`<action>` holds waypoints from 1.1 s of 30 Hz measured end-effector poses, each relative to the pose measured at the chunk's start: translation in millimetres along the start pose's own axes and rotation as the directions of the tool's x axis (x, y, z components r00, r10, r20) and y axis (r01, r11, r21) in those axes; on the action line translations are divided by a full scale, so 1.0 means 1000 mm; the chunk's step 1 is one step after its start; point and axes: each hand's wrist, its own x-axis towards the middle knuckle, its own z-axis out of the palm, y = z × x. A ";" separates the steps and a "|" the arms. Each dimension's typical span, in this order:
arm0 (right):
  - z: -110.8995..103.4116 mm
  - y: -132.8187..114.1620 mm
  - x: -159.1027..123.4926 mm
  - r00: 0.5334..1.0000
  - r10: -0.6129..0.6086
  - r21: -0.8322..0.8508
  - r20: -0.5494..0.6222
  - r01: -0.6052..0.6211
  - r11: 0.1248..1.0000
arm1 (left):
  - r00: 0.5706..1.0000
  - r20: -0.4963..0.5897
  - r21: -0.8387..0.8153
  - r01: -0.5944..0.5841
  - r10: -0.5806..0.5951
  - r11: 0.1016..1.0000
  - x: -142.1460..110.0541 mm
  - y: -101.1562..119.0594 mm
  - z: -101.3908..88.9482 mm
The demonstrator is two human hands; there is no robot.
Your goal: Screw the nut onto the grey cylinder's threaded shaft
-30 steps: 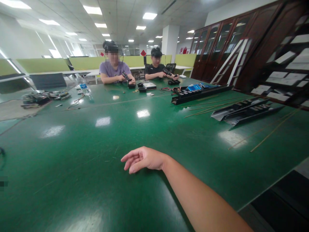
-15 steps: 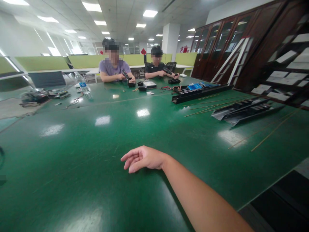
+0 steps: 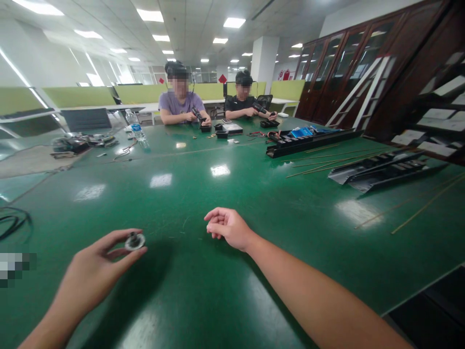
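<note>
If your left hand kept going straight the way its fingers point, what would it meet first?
Probably the right hand, with the small round part in the left hand leading; depth is unclear, so it might pass just beyond.

Table [image 3: 189, 194]: smooth, glossy green surface. Bottle [image 3: 135, 127]: clear plastic. Cabinet [image 3: 329, 72]: dark wood with glass panes.

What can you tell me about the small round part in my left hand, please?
The small round part has a pale, shiny disc-like rim and a darker raised centre; it looks like metal. The left hand pinches it between thumb and fingers, above the green tabletop. Finer detail is too small to make out.
</note>
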 end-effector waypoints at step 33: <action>0.009 -0.016 -0.024 0.960 -0.208 -0.664 0.187 0.280 0.694 | 0.835 0.100 -0.246 -0.506 0.541 0.826 0.011 0.033 0.093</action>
